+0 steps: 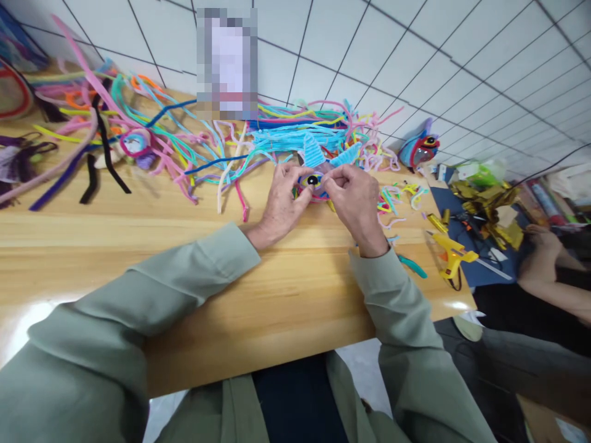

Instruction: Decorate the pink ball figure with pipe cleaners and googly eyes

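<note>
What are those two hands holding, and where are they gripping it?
Both hold a small pipe-cleaner figure with a black eye. The left hand pinches its left edge, the right hand its right edge, beside the eye; its blue fins stick up above the fingers.

light blue fish (pixel 318 166), yellow-ringed black eye (pixel 313 180)

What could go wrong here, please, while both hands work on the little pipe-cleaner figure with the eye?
1. Both hands, left hand and right hand, pinch the pipe-cleaner figure close around its eye; a hard squeeze could shift the eye or bend the blue fins.
2. The loose pipe cleaners lie right behind the figure and might snag on it.
3. The yellow glue gun sits near the table edge, close to the right sleeve; a sweep could knock it off.
</note>
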Tool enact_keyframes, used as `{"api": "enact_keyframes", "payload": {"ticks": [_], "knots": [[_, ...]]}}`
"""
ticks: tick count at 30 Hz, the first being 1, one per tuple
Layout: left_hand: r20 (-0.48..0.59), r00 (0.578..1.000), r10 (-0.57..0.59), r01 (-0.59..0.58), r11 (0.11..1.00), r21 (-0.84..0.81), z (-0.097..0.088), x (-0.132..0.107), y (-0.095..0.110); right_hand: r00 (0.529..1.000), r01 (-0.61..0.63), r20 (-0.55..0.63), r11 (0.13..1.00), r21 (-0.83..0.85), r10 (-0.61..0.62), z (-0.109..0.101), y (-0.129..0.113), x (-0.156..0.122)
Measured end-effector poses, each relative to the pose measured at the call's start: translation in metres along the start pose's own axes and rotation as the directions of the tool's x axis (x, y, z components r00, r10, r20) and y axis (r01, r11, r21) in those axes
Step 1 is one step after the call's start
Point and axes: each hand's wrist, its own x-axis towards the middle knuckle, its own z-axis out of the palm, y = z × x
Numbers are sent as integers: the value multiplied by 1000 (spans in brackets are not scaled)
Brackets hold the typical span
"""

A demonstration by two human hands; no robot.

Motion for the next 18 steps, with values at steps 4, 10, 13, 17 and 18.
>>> {"api": "enact_keyframes", "payload": {"ticks": [4,10,13,17,18], "knots": [[9,997,74,-74,997,-11,3,-1,-3,1000,14,-10,997,-82,-15,3,1,-2],[15,997,72,-73,997,8,6,1,-2,995,87,-43,989,-122,-92,6,3,-1],[5,998,70,-70,997,17,6,2,-1,989,132,-58,986,-102,-138,7,6,-1],[15,997,75,-76,997,27,5,2,-1,972,212,-82,973,-95,-220,8,11,-7],[23,997,74,-75,997,33,5,2,-1,965,236,-94,967,-97,-245,8,12,-8]]}}
